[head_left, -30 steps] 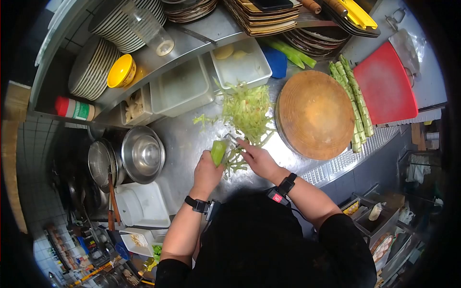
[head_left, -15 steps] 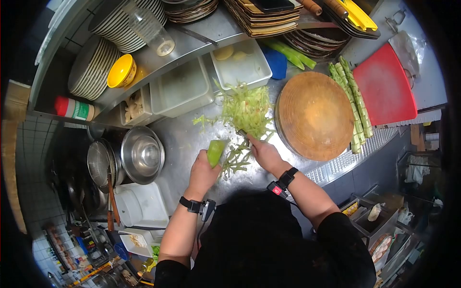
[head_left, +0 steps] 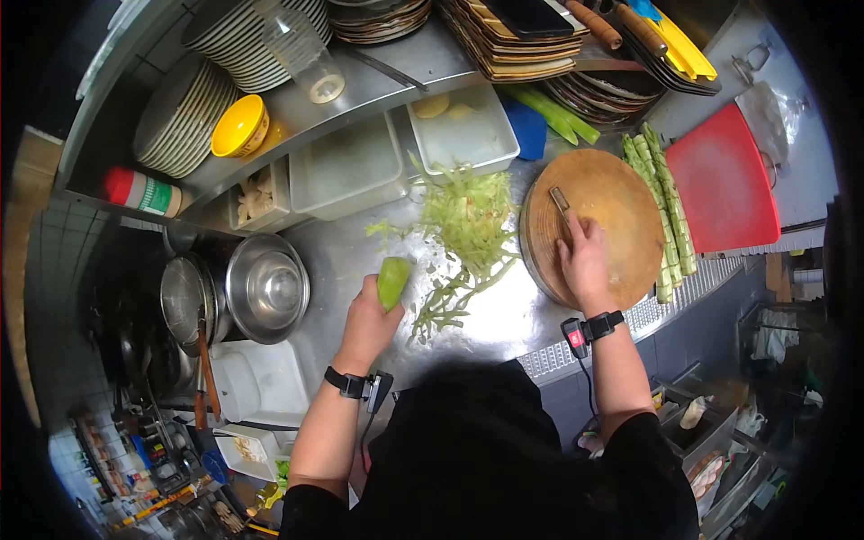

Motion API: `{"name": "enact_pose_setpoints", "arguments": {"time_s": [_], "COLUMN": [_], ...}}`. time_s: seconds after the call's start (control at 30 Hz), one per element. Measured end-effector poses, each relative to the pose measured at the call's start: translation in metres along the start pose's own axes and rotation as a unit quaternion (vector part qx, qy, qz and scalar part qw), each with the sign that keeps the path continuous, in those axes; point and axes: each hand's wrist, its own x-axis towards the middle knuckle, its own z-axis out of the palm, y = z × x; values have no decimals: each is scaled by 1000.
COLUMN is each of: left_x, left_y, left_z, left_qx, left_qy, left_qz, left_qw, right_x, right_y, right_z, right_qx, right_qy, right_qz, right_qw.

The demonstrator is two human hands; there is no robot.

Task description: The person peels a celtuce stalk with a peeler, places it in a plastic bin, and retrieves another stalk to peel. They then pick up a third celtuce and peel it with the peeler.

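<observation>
My left hand (head_left: 367, 319) is closed around a pale green peeled stem piece (head_left: 392, 281), its end sticking up past the fingers. Over the round wooden chopping board (head_left: 621, 193), my right hand (head_left: 587, 261) has its fingers at a small peeler (head_left: 560, 200). The peeler points away from me, and part of its handle is hidden by the fingers. Between my hands, a loose heap of thin green peelings (head_left: 463, 216) lies on the steel worktop (head_left: 346, 247). More peel strips (head_left: 441, 306) are scattered nearer to me.
Right of the board lie long ringed green stems (head_left: 670, 207) and a red cutting board (head_left: 724, 180). Plastic bins (head_left: 346, 171) line the back under a shelf holding stacked plates (head_left: 184, 117) and a yellow bowl (head_left: 239, 126). Metal bowls (head_left: 267, 288) stand to the left.
My right hand has moved right with the peeler, from the peelings to over the chopping board. My left hand, still holding the stem piece, has shifted slightly left.
</observation>
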Motion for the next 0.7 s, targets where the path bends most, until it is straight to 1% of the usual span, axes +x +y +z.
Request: {"name": "enact_pose_setpoints", "arguments": {"time_s": [0.03,0.1,0.13,0.17,0.2,0.23,0.27,0.3,0.37,0.4,0.43,0.47,0.5,0.53,0.57,0.6,0.63,0.67,0.7], "left_x": [4,11,16,20,24,29,35,43,54,58,60,59,56,50,42,34,22,8,-8], "left_y": [-1,3,12,20,28,37,46,56,70,69,66,63,58,52,46,29,4,-15,-23], "left_z": [-1,-4,-10,-15,-19,-22,-25,-27,-29,-29,-29,-30,-33,-37,-42,-41,-38,-39,-45], "left_qx": [-10,-21,-28,-35,-34,-33,-33,-34,-91,-92,-78,-66,-67,-95,-124,-127,-60,8,7], "left_qy": [15,31,36,40,41,40,40,43,43,48,64,79,83,60,36,39,87,133,136], "left_qz": [16,28,32,37,35,43,52,52,65,60,89,120,115,81,49,46,87,126,123], "left_qw": [1000,999,998,998,998,998,997,997,993,993,991,987,988,990,990,990,991,983,983], "right_x": [3,2,-4,-8,-5,-25,-32,-30,-41,-34,-26,-25,-23,-24,-25,-23,-19,-13,-7], "right_y": [-7,-32,-49,-64,-101,-102,-130,-158,-205,-220,-231,-238,-244,-247,-248,-250,-252,-255,-255], "right_z": [-4,-10,0,6,-12,44,49,43,65,57,49,57,65,72,76,77,78,79,80], "right_qx": [1,49,109,235,309,418,467,448,656,615,571,569,609,647,645,666,684,682,670], "right_qy": [1,68,64,-53,-284,-353,-449,-505,-487,-472,-455,-462,-420,-377,-381,-403,-424,-427,-443], "right_qz": [-2,-35,-56,-49,71,-4,-10,-65,-56,-23,9,7,11,17,17,58,97,94,114], "right_qw": [1000,996,990,969,905,837,762,735,573,631,683,681,673,662,662,625,586,587,585]}}
